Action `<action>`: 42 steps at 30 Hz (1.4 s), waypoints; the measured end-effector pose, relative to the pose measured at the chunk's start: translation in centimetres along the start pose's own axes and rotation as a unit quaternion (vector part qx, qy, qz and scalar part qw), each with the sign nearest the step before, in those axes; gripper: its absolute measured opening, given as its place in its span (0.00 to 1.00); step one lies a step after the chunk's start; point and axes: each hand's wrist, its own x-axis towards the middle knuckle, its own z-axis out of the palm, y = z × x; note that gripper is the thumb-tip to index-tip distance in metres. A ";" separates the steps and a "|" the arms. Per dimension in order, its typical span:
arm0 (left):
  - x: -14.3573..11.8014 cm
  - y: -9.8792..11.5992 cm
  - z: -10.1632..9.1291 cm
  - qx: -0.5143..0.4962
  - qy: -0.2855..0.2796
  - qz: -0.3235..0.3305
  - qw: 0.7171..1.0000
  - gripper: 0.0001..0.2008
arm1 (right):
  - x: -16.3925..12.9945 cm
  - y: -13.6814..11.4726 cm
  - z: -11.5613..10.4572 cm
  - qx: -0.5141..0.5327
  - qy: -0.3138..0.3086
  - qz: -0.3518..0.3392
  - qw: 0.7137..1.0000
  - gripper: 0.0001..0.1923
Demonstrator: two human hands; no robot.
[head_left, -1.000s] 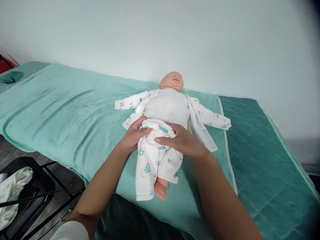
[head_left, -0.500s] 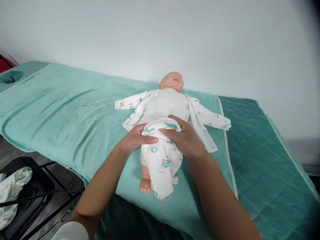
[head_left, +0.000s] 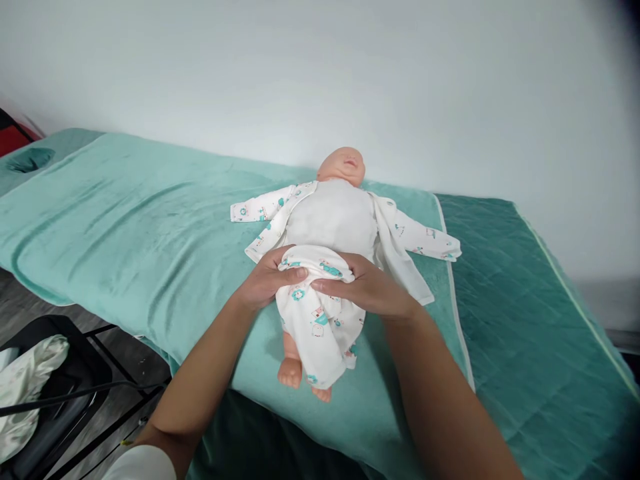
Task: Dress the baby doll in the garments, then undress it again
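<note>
A baby doll [head_left: 334, 217] lies on its back on a light teal towel [head_left: 125, 227], head toward the wall. An open white printed jacket [head_left: 400, 233] is spread under its torso, sleeves out to both sides. White printed trousers [head_left: 320, 320] cover its hips and legs, with both feet poking out at the near end. My left hand [head_left: 265, 280] grips the waistband at the doll's left hip. My right hand [head_left: 370, 287] grips the waistband on the other side.
The towel covers a darker green padded table [head_left: 525, 320] set against a white wall. A black chair [head_left: 60, 387] with a pale cloth [head_left: 25, 387] on it stands at the lower left. The table's near edge runs just below the doll's feet.
The trousers have slid up the legs, so the doll's left foot now shows. Both hands have stayed at the waistband, bunching it higher on the belly.
</note>
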 end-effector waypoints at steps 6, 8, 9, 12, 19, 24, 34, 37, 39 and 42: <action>-1.7 -0.2 1.9 -0.038 0.047 0.014 0.998 0.22 | 0.4 0.0 0.0 -0.034 0.046 -0.029 0.998 0.14; -2.8 -0.1 2.7 -0.049 0.073 0.008 0.996 0.23 | 0.4 0.0 -0.2 -0.068 0.046 -0.028 0.996 0.12; -3.5 0.0 3.1 -0.055 0.084 0.003 0.995 0.23 | 0.4 0.0 -0.2 -0.083 0.043 -0.029 0.995 0.12; -5.4 0.5 4.4 -0.061 0.109 -0.020 0.992 0.21 | 0.5 0.0 -0.3 -0.113 0.031 -0.034 0.993 0.11; -9.3 1.4 7.5 -0.030 0.190 -0.071 0.979 0.14 | 0.6 0.2 0.1 -0.165 0.011 -0.034 0.986 0.08; -12.0 0.8 9.1 -0.037 0.231 -0.105 0.967 0.14 | 0.5 0.2 0.1 -0.230 -0.035 -0.057 0.971 0.07; -15.4 -0.3 11.7 -0.031 0.349 -0.107 0.931 0.16 | -0.4 -0.3 -0.1 -0.291 -0.130 -0.097 0.943 0.06; -15.6 -1.1 12.2 -0.059 0.361 -0.109 0.924 0.21 | -0.6 -0.4 -0.1 -0.297 -0.152 -0.110 0.936 0.05; -15.7 -1.7 12.3 -0.082 0.377 -0.108 0.916 0.24 | -0.8 -0.4 -0.1 -0.300 -0.157 -0.110 0.934 0.06; -16.0 -2.5 12.3 -0.118 0.402 -0.114 0.901 0.24 | -0.9 -0.4 0.0 -0.318 -0.157 -0.100 0.930 0.06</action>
